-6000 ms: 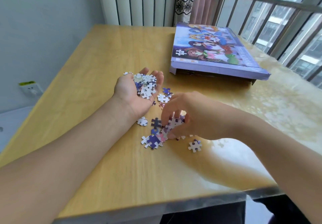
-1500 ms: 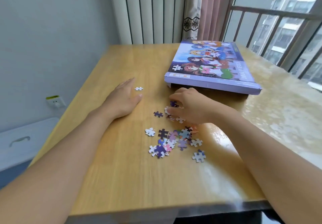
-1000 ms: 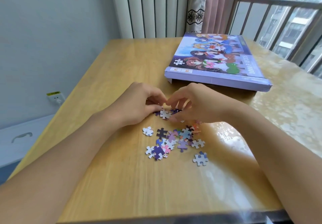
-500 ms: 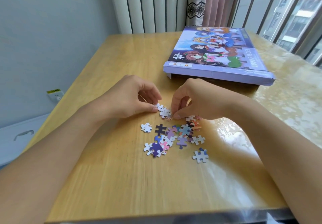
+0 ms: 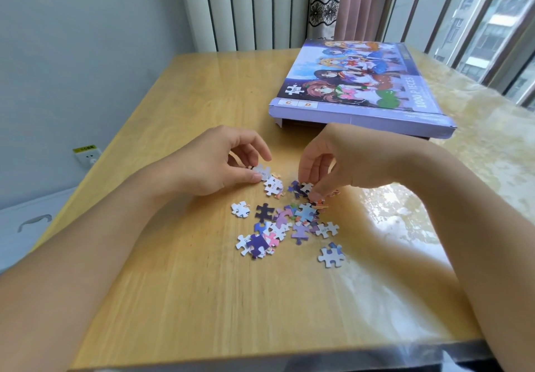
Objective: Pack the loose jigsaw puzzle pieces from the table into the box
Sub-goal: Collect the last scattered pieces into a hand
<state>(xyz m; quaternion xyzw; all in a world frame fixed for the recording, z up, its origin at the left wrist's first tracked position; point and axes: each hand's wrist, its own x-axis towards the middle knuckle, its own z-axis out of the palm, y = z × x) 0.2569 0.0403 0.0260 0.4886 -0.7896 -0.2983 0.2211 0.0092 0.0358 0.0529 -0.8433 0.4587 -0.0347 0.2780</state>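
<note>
Beside the box (image 5: 362,105), both hands pinch jigsaw pieces (image 5: 278,221): left hand (image 5: 220,163), right hand (image 5: 327,160); light, stiff card, best nipped by edges.

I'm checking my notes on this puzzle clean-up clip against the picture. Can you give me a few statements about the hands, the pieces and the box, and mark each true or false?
1. The left hand pinches a white puzzle piece. True.
2. The right hand lies flat on the puzzle box. False: its fingertips are down at the loose pieces, picking at a dark piece.
3. The puzzle box is wide open with the pieces visible inside. False: its printed lid covers it; only a gap shows at the near edge.
4. A pile of loose pieces lies on the wooden table near both hands. True.
5. One white-and-blue piece lies apart from the pile, nearer the viewer. True.
</note>
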